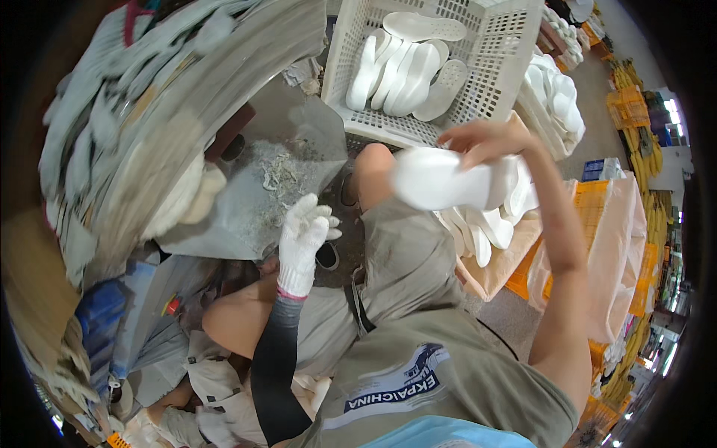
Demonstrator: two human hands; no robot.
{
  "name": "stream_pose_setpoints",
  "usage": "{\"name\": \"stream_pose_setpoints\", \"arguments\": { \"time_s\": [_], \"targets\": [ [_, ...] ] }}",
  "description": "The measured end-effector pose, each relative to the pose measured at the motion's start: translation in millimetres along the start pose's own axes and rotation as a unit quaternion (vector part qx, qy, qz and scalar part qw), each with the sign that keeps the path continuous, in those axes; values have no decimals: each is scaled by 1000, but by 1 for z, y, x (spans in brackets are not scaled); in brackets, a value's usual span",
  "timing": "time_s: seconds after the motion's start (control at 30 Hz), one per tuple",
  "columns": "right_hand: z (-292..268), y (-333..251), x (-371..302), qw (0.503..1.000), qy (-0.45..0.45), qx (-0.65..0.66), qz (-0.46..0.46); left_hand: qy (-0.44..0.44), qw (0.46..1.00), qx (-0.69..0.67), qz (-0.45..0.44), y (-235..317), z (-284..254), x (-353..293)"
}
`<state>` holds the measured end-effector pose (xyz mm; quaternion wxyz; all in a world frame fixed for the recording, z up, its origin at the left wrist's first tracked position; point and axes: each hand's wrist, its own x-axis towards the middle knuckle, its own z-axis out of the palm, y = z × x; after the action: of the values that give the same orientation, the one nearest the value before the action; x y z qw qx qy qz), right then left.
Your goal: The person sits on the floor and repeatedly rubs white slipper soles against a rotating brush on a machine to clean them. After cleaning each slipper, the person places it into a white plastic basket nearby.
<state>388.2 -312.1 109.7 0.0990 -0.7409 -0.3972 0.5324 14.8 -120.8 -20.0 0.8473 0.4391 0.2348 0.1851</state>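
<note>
My right hand (489, 142), bare and raised over my right thigh, grips a white shoe insole (433, 181) that is smeared by motion. Just below it, more white insoles (485, 230) lie in a pinkish-lined box (502, 275) at my right side. My left hand (305, 235) wears a white knit glove above a dark sleeve. It hovers over my lap with its fingers loosely bent and apart, and nothing shows in it. A white perforated plastic crate (337, 63) ahead of my knees holds several white insoles (403, 71), some with small holes.
On the left, a worn grey covered machine or bench (254, 48) carries gloves and cloths. A grey sheet (246, 216) strewn with white scraps lies beyond my left hand. Another person's gloved hand (216, 425) shows at lower left. Orange crates (590, 205) and bagged insoles (553, 97) line the right.
</note>
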Motion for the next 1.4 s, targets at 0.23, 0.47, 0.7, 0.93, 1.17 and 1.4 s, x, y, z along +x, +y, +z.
{"name": "stream_pose_setpoints", "arguments": {
  "time_s": [0.23, 0.47, 0.7, 0.93, 1.17, 1.4],
  "targets": [
    [-74, 217, 270, 780, 581, 211, 96, 129, 972, 76, -181, -23, -22, 32],
    [-45, 195, 308, 687, 502, 524, -41, 175, 969, 167, -58, 14, 63, 88],
    [18, 98, 91, 664, 377, 624, -168, -195, 926, 310, 87, -5, 200, 212],
    [4, 93, -9, 737, 435, 508, -93, -117, 993, 4, -25, -40, 188, 203],
    [48, 31, 14, 828, 545, 112, -76, 159, 867, 408, 240, -104, 164, 271],
    [14, 78, 62, 850, 503, 157, -9, 25, 967, 236, 92, -37, 180, 230]
  ]
}}
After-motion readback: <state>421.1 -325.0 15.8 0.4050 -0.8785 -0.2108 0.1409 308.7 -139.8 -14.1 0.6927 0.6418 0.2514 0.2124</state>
